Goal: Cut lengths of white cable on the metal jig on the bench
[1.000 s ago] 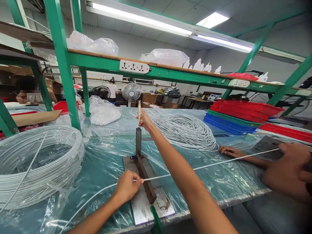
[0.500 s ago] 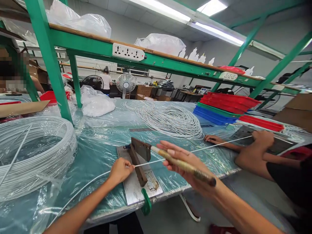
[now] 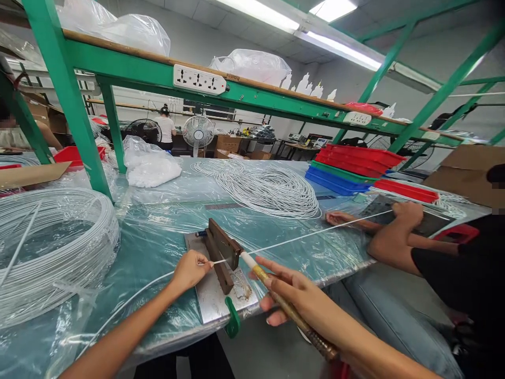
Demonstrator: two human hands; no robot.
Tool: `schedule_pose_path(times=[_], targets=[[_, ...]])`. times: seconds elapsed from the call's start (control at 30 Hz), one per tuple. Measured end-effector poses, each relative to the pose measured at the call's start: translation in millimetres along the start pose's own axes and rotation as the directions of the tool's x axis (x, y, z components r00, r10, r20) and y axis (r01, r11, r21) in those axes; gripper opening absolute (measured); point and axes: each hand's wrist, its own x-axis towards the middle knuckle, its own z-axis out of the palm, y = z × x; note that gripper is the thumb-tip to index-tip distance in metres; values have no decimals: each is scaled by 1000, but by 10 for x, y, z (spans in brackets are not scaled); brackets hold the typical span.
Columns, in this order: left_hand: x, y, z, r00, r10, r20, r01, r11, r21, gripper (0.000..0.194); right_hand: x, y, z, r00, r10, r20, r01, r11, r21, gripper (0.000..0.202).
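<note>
My left hand pinches a thin white cable between thumb and fingertips, just left of a bench-mounted lever cutter. The cable crosses the brown bars of the cutter, whose blade arm partly hides it. With thumb over and fingers loosely around it, my right hand holds the cutter's long handle, wrapped in white and yellowish tape. Farther right the white line goes on to a co-worker's raised hand. That person's other hand rests on the table near it.
A big cable coil in plastic lies left. Another loose coil is at the back. Stacked trays stand back right. A green clamp grips the table's front edge. A green shelf with a power strip spans overhead.
My right hand has come down with the cutter handle, its fingers now curled around it, and the blade arm sits lower over the cable. My left hand still pinches the cable. The view has shifted slightly.
</note>
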Motion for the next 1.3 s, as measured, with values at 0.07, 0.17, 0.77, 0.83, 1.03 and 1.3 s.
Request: schedule_pose_path(times=[0.07, 0.17, 0.77, 0.83, 1.03, 1.3], targets=[[7, -4, -3, 1000, -5, 1, 5, 1000, -1, 35, 13, 32, 4, 999, 5, 41, -1, 995, -100, 58], [15, -11, -5, 1000, -7, 0, 7, 1000, -8, 35, 19, 133, -1, 999, -8, 49, 21, 957, -289, 58], [-49, -146, -23, 1000, 0, 21, 4, 986, -168, 41, 147, 1151, 36, 932, -313, -181, 226, 895, -384, 68], [-106, -121, -77, 1000, 8, 27, -3, 980, -199, 44, 152, 1235, 21, 936, -306, -174, 240, 916, -321, 66], [-310, 246, -462, 989, 95, 112, -72, 978, -197, 40, -36, 219, -151, 986, -103, 135, 95, 993, 65, 53], [-575, 624, -1088, 979, 80, 189, -41, 979, -202, 33, 768, -1323, -36, 912, -305, 276, 230, 934, 274, 51]])
